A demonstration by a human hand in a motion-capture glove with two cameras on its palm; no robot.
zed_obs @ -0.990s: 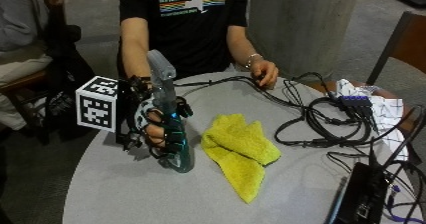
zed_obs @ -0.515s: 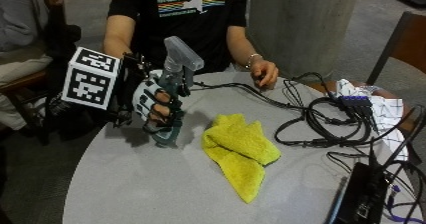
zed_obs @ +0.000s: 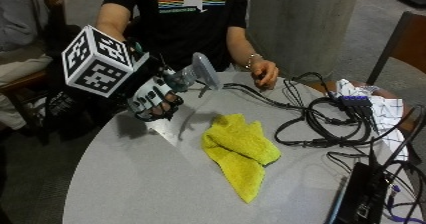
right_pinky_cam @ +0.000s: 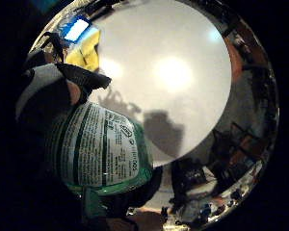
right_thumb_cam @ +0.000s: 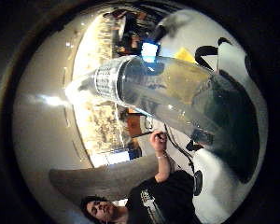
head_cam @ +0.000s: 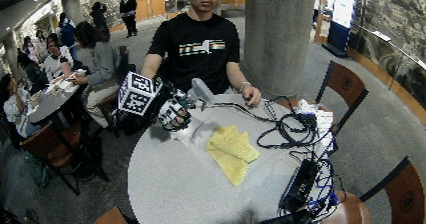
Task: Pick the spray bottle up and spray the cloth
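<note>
In the outside view my gloved right hand (zed_obs: 155, 98) is raised above the table's left side, its fingers curled round a green spray bottle (zed_obs: 202, 72). The bottle lies tilted almost level, and its grey spray head points toward the yellow cloth (zed_obs: 240, 150). That cloth lies crumpled in the middle of the round grey table (zed_obs: 140, 184), apart from the bottle. The little finger side palm view shows the bottle's white label (right_pinky_cam: 99, 150) close up over the table, and the thumb side shows its clear neck (right_thumb_cam: 144, 88). The wide view has hand (head_cam: 174, 112), bottle (head_cam: 199, 89) and cloth (head_cam: 231, 151).
The person's bare left hand (zed_obs: 264, 74) rests at the table's far edge beside a tangle of black cables (zed_obs: 329, 120). A white checked cloth (zed_obs: 381, 105) and a black device (zed_obs: 355, 196) lie at the right. A concrete pillar (zed_obs: 303, 24) and a chair (zed_obs: 399, 44) stand behind.
My hand has lifted the bottle off the table, moved it up and to the left, and tipped it from upright to nearly level with the head toward the cloth.
</note>
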